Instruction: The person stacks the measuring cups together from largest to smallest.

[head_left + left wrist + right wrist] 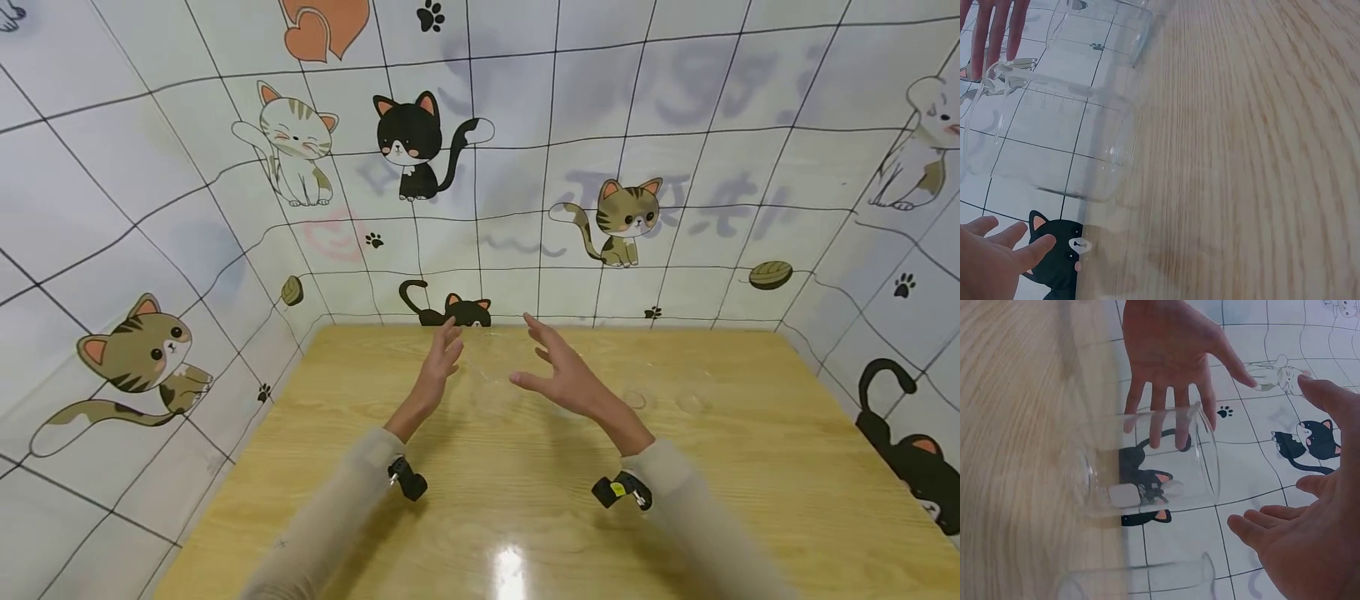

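A clear glass beaker [492, 382] with measuring marks stands upright on the table, barely visible in the head view. In the left wrist view the same beaker [1054, 134] is plainer, and its printed patch [1125, 495] faces the right wrist camera. My left hand [435, 373] is held to its left, fingers spread and extended. On the other side my right hand [564, 373] faces it, thumb apart from the loosely straight fingers. A gap shows between the beaker and each hand. Neither hand holds anything.
Further right stands another clear glass vessel [1100, 28], close beside the first; faint glass outlines [690, 403] continue to the right. The wooden table [480, 500] meets a white gridded backdrop [517, 192] with printed cats at the back and sides.
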Demonstrator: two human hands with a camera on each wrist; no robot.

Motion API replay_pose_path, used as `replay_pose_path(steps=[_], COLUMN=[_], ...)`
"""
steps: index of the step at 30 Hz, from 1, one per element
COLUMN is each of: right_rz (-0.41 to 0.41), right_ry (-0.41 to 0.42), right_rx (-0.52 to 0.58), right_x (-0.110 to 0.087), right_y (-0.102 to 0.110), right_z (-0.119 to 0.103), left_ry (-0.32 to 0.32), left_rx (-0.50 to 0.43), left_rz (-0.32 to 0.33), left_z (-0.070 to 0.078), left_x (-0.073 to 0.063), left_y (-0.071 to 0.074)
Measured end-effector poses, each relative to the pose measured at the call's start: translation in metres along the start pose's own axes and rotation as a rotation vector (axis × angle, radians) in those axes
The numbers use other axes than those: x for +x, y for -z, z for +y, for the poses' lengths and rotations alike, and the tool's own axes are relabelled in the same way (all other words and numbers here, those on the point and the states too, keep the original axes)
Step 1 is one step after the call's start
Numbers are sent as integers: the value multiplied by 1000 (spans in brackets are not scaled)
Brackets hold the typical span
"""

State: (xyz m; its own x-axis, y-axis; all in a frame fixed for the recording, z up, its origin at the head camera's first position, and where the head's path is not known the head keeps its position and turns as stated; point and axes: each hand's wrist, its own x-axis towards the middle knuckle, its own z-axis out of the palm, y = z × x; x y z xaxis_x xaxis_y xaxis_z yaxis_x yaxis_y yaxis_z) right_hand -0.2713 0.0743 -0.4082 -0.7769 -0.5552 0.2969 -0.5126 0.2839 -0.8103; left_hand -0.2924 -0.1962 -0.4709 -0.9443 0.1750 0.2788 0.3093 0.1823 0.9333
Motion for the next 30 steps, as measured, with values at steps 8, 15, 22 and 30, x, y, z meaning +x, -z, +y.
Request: replay_pose_path(steps=[8, 15, 22, 30], right_rz=[128, 203, 220, 197], right_ry=[-46, -58, -79, -104], right_rx=[121, 197, 259, 313], right_x=[-1, 3, 4, 17], right_y=[-28, -42, -55, -62], right_z=[16, 29, 38, 45], left_ry=[93, 145, 155, 136], left_rx=[-65, -98, -121, -102], left_rz=[-8, -35, -71, -59], left_z=[-8, -15, -22, -20], left_x=[2, 11, 10, 16], left_y=[-17, -24, -29, -31])
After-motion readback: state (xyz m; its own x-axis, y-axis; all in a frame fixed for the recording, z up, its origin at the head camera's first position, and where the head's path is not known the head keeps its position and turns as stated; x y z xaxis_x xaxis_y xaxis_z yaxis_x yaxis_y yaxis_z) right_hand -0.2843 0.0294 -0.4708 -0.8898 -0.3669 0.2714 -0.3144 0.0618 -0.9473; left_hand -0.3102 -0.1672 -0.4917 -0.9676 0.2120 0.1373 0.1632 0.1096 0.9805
